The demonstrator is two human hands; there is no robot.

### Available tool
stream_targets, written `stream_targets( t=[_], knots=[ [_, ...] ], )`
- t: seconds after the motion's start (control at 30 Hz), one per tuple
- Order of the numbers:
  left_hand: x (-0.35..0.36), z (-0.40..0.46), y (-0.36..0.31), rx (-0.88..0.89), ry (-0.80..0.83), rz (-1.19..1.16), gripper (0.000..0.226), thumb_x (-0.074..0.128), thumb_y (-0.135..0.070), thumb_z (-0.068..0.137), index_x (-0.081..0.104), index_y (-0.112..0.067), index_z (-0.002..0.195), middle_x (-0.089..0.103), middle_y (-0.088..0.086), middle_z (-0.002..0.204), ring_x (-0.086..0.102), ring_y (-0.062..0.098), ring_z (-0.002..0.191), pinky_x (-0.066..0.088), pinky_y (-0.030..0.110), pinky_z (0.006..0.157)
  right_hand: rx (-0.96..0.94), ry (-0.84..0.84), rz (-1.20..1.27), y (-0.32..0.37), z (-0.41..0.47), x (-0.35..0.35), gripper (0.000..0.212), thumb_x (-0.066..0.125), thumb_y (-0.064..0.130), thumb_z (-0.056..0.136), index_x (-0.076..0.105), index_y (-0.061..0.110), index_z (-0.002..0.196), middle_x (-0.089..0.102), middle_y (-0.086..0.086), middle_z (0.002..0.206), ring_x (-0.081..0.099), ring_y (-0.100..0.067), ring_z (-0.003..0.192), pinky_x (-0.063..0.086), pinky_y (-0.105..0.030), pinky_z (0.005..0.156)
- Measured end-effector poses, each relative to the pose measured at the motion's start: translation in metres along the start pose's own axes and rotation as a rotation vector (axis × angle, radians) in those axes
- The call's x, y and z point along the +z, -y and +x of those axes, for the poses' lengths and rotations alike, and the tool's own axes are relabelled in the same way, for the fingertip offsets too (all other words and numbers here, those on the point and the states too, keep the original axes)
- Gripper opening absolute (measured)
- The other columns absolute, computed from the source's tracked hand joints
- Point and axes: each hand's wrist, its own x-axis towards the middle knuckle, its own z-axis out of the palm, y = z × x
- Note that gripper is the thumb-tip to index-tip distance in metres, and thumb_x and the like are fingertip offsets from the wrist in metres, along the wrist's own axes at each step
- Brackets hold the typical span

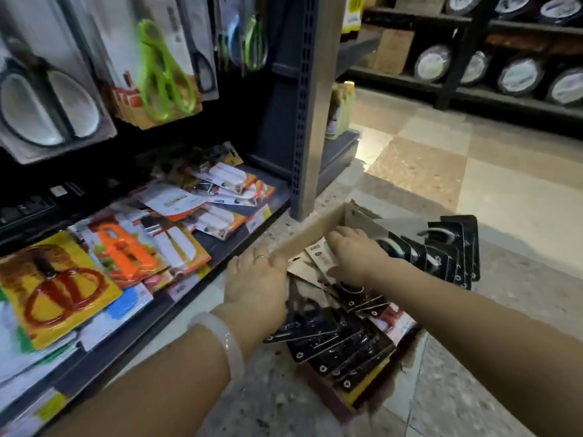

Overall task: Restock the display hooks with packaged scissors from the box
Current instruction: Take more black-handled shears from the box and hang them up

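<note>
A brown cardboard box [310, 230] lies on the floor, filled with black-carded packaged scissors [340, 345] fanned in rows, with more of them [448, 253] at its far end. My left hand [255, 279] grips the box's left wall, fingers curled over the rim. My right hand [356, 250] reaches into the box and its curled fingers hold a light-backed scissors pack [323, 255] in the middle. Above left, packaged scissors hang on the display hooks, among them a green-handled pair [164, 74] and a large black-handled pair [47, 102].
A low shelf [233, 244] left of the box holds loose packs of knives, peelers and scissors. A grey slotted upright post [304, 105] stands just behind the box. Tiled floor [441, 171] stretches right to dark shelves of round lidded pans [520, 74].
</note>
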Motion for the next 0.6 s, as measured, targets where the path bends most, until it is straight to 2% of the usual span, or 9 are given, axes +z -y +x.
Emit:
stream_targets(
  t=[0.1, 0.2, 0.37, 0.47, 0.6],
  knots=[
    [0.01, 0.03, -0.018, 0.009, 0.089, 0.02, 0.076, 0.063, -0.04, 0.083, 0.024, -0.016, 0.144, 0.016, 0.014, 0.154, 0.017, 0.031, 0.142, 0.018, 0.042, 0.114, 0.08, 0.071, 0.079, -0.034, 0.019, 0.007, 0.065, 0.063, 0.039, 0.083, 0.036, 0.011, 0.135, 0.041, -0.017, 0.138, 0.041, -0.036, 0.125, 0.038, -0.04, 0.103],
    [0.021, 0.054, -0.03, -0.001, 0.14, -0.011, 0.073, 0.064, -0.039, 0.083, 0.028, -0.015, 0.141, 0.021, 0.013, 0.152, 0.021, 0.031, 0.14, 0.022, 0.042, 0.113, 0.14, 0.181, 0.156, -0.053, 0.028, 0.021, 0.073, 0.062, 0.045, 0.084, 0.03, 0.009, 0.139, 0.044, -0.019, 0.136, 0.045, -0.035, 0.123, 0.04, -0.038, 0.099],
    [0.041, 0.085, -0.044, -0.056, 0.23, -0.262, 0.057, 0.058, -0.039, 0.088, 0.038, -0.015, 0.136, 0.041, 0.013, 0.14, 0.038, 0.031, 0.129, 0.037, 0.038, 0.101, 0.248, 0.3, 0.279, -0.066, 0.036, 0.029, 0.088, 0.069, 0.046, 0.079, 0.024, 0.006, 0.142, 0.05, -0.013, 0.137, 0.05, -0.029, 0.122, 0.043, -0.032, 0.091],
    [0.053, 0.09, -0.053, -0.044, 0.24, -0.364, 0.057, 0.059, -0.037, 0.088, 0.04, -0.012, 0.136, 0.045, 0.014, 0.138, 0.042, 0.031, 0.128, 0.038, 0.034, 0.101, 0.278, 0.254, 0.289, -0.065, 0.039, 0.029, 0.084, 0.074, 0.043, 0.073, 0.03, 0.007, 0.135, 0.054, -0.013, 0.128, 0.054, -0.03, 0.116, 0.045, -0.035, 0.087],
    [0.059, 0.091, -0.061, -0.031, 0.171, -0.488, 0.047, 0.05, -0.038, 0.094, 0.047, -0.009, 0.13, 0.052, 0.015, 0.133, 0.051, 0.03, 0.119, 0.042, 0.033, 0.096, 0.303, 0.086, 0.381, -0.066, 0.036, 0.031, 0.081, 0.077, 0.041, 0.066, 0.031, 0.01, 0.126, 0.055, -0.015, 0.117, 0.054, -0.031, 0.107, 0.049, -0.038, 0.083]
  ],
)
